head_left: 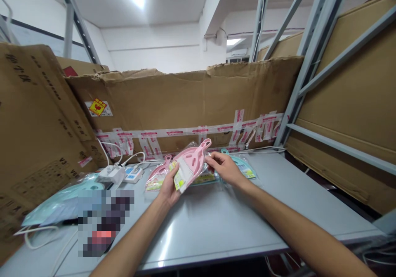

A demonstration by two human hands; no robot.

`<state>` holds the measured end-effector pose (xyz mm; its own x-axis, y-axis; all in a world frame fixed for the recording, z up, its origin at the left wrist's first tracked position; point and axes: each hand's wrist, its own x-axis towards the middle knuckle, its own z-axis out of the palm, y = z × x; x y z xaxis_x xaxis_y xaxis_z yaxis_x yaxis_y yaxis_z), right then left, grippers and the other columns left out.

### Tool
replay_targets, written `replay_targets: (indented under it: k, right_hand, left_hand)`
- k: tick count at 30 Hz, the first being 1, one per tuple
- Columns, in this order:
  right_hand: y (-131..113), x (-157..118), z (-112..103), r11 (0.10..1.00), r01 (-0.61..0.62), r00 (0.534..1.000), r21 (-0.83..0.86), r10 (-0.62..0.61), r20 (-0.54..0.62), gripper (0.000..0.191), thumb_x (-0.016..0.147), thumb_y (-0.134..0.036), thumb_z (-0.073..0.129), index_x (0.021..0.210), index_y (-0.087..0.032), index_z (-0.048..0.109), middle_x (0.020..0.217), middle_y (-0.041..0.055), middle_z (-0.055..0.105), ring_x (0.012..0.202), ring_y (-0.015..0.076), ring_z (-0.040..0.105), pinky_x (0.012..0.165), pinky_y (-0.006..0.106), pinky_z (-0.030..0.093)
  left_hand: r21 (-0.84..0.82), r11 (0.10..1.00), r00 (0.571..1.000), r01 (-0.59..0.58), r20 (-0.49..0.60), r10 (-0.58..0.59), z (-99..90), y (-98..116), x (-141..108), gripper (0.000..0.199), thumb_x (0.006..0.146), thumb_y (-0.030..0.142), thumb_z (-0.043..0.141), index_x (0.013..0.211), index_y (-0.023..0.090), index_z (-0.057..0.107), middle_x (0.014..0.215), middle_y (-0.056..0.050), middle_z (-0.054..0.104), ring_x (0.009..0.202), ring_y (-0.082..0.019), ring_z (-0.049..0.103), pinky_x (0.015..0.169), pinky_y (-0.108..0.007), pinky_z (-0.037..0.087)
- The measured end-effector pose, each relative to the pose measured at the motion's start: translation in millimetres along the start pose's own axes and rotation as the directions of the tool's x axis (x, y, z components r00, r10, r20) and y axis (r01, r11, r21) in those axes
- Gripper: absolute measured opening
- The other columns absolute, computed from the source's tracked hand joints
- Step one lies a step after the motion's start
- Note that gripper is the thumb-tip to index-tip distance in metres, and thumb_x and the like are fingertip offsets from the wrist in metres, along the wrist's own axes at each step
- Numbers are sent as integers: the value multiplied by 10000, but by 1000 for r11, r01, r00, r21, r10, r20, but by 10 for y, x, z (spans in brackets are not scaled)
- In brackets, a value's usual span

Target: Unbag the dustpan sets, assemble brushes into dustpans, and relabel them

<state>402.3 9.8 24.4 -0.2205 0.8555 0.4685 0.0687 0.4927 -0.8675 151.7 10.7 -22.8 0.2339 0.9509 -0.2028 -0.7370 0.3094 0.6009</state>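
Head view, and the left hand (169, 188) has its fingers closed around the lower end of a wrapped pink dustpan set (189, 167), tilted, handle pointing up and away to the right. The right hand (228, 170) hangs just beside that set's right edge, fingers curled; whether they pinch the wrapper, I cannot tell.

Now the edges! Grey tabletop (192, 231) runs from both hands toward the body, ending at a front edge below the forearms, and a broad stretch opens right of the right fingers, out toward the metal frame (337, 147). Beyond the fingertips it's tighter: a long cardboard panel (192, 99), banded with printed tape, stands along the back.

Look just past the left fingers: a second pink set (157, 174) lies there, near the held one. Behind the right hand, partly hidden by it, sits a blue-green set (246, 169). Farther left of the left fingers come white plugs (111, 173) with cables, then blue-green packs (62, 202), and nearer the left forearm a pixelated object (107, 227), too blurred to name. A brown carton (40, 124) walls off that side.
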Motion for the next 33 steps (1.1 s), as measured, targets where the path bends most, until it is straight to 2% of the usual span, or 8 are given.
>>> replay_targets:
  k: [4, 8, 11, 15, 22, 28, 31, 33]
  right_hand:
    - [-33, 13, -42, 993, 90, 990, -82, -99, -103, 414, 1072, -568, 641, 844, -225, 682, 788, 4, 678, 725, 178, 622, 709, 299, 504]
    - [-86, 12, -67, 955, 234, 949, -181, -265, -170, 354, 1107, -477, 618, 888, -221, 724, 1000, 62, 725, 907, 210, 680, 807, 327, 537]
    - [-173, -29, -54, 905, 336, 923, -260, -372, -100, 302, 1132, -393, 602, 919, -224, 734, 1084, 85, 734, 1046, 234, 700, 914, 363, 545]
    - [-272, -83, -23, 848, 428, 883, -313, -467, -56, 249, 1141, -323, 594, 956, -229, 730, 1091, 89, 740, 1039, 238, 708, 926, 382, 551]
    - [-319, -59, 24, 813, 477, 848, -333, -525, -67, 204, 1138, -295, 591, 1014, -234, 740, 1147, 102, 749, 1095, 255, 720, 963, 407, 570]
    - [-578, 67, 68, 815, 475, 821, -332, -546, -167, 256, 1145, -335, 576, 955, -232, 714, 1115, 93, 726, 1068, 246, 704, 939, 397, 567]
    - [-713, 225, 29, 852, 421, 829, -313, -501, -248, 296, 1152, -406, 565, 969, -234, 721, 1081, 81, 739, 1010, 233, 700, 901, 374, 566]
    - [-794, 363, -38, 892, 347, 858, -288, -426, -286, 322, 1146, -462, 576, 991, -231, 740, 1000, 66, 748, 930, 223, 697, 845, 356, 570]
  left_hand:
    - [-53, 998, 997, 38, 73, -34, -54, -69, 48, 664, 1135, 239, 580, 1741, 47, 389, 1358, -250, 802, 1227, -330, 817, 1163, -452, 632]
    - [-99, 994, 993, 38, 115, -26, -143, -125, 118, 711, 1117, 239, 616, 1770, 112, 363, 1414, -226, 784, 1319, -344, 771, 1224, -494, 582]
    - [-123, 992, 998, 36, 57, -29, -163, -153, 128, 683, 1111, 200, 604, 1751, 97, 390, 1377, -226, 803, 1305, -347, 779, 1229, -517, 574]
    - [-143, 990, 999, 19, 41, -13, -122, -154, 87, 599, 1107, 184, 590, 1690, 96, 484, 1331, -207, 826, 1278, -342, 795, 1211, -517, 587]
    - [-184, 981, 998, 56, 9, -55, -54, -138, 39, 423, 1097, 170, 598, 1507, 83, 659, 1212, -190, 861, 1221, -339, 821, 1179, -503, 612]
    - [-156, 984, 995, 86, 71, -76, -106, -166, 61, 393, 1092, 192, 621, 1453, 57, 699, 1148, -193, 872, 1174, -340, 838, 1164, -488, 622]
    - [-111, 989, 994, 96, 66, -89, -123, -177, 65, 445, 1079, 196, 650, 1503, 62, 661, 1187, -199, 866, 1168, -341, 839, 1151, -483, 632]
    - [-90, 992, 996, 84, 48, -80, -127, -182, 66, 488, 1063, 180, 670, 1536, 66, 631, 1213, -199, 861, 1170, -337, 839, 1143, -472, 637]
